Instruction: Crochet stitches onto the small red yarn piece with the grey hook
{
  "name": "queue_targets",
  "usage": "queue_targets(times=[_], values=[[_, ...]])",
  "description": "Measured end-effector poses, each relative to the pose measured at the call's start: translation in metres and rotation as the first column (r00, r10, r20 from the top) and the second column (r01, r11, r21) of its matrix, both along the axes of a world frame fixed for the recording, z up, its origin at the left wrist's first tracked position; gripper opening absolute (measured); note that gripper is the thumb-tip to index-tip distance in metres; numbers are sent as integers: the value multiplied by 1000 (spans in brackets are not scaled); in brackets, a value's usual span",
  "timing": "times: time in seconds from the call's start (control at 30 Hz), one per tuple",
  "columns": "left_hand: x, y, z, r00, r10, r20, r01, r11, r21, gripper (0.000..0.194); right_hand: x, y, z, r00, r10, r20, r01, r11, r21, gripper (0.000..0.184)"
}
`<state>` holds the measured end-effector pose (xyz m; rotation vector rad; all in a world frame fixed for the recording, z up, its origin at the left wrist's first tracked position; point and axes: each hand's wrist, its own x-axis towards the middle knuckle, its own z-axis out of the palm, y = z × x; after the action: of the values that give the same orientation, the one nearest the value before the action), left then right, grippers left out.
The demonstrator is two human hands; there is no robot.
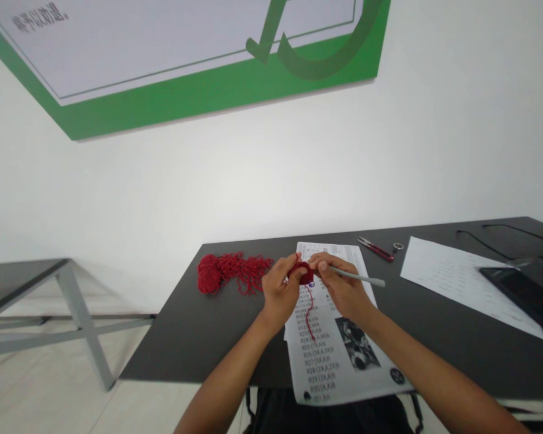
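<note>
My left hand (281, 284) is closed around a small red crochet piece (306, 274), pinching it near the thumb. A red yarn tail (308, 313) dangles from the piece over the printed sheet. In my right hand (341, 283) is a crochet hook with a grey handle (364, 278), gripped like a pen, its tip end at the crochet piece and hidden by fingers. Left of my hands lies a ball of red yarn (209, 274) beside a heap of loose, crinkled red yarn (247, 269). Both hands are above the printed pattern sheet (317, 377).
Red-handled thread snips (376, 248) and a small metal ring (397, 246) lie at the back of the dark table (181, 325). To the right are a white paper (452, 277), a black phone (520, 295) and thin black cables (484, 242). Another table (22, 278) stands at left.
</note>
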<state>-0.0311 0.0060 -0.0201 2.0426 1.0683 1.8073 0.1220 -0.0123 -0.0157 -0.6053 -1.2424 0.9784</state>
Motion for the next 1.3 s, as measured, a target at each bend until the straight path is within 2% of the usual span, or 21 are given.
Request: queue_targets(times=[0.1, 0.17, 0.2, 0.27, 0.3, 0.37, 0.43, 0.53, 0.67, 1.03, 1.2, 1.3], values=[[3, -3, -4, 999, -7, -45, 8, 1000, 18, 24, 0, -4, -1, 960, -192, 205, 163, 975, 151, 21], [8, -6, -7, 998, -50, 28, 51, 997, -51, 26, -4, -4, -5, 904, -326, 279, 279, 940, 195, 20], [11, -7, -8, 992, -77, 98, 90, 988, -127, 27, -7, -4, -8, 880, -373, 294, 333, 926, 180, 19], [16, -8, -9, 945, -119, 306, 210, 935, -285, 30, -11, -3, -14, 875, -411, 258, 404, 911, 81, 18], [17, -7, -9, 907, -146, 396, 288, 899, -330, 32, -12, -3, -16, 875, -404, 265, 401, 913, 71, 18], [18, -4, -7, 823, -183, 538, 426, 824, -372, 37, -10, -5, -16, 851, -437, 292, 405, 899, 165, 17], [16, -1, -3, 745, -194, 638, 511, 781, -359, 42, -5, -6, -10, 838, -437, 326, 334, 884, 326, 16], [10, 1, 2, 682, -210, 700, 566, 758, -324, 49, 2, -7, 0, 894, -322, 311, 196, 906, 376, 13], [4, -1, 5, 683, -263, 682, 597, 739, -312, 53, 5, -7, 8, 928, -250, 275, 147, 926, 347, 4], [0, -3, 14, 612, -327, 720, 667, 703, -248, 48, 10, -14, 3, 938, -137, 317, 60, 968, 242, 13], [-2, -4, 17, 557, -353, 751, 715, 665, -218, 41, 9, -18, 6, 960, -73, 269, 28, 986, 165, 15], [-3, -6, 20, 500, -346, 794, 759, 616, -210, 41, 9, -20, 4, 964, -54, 261, 22, 992, 121, 16]])
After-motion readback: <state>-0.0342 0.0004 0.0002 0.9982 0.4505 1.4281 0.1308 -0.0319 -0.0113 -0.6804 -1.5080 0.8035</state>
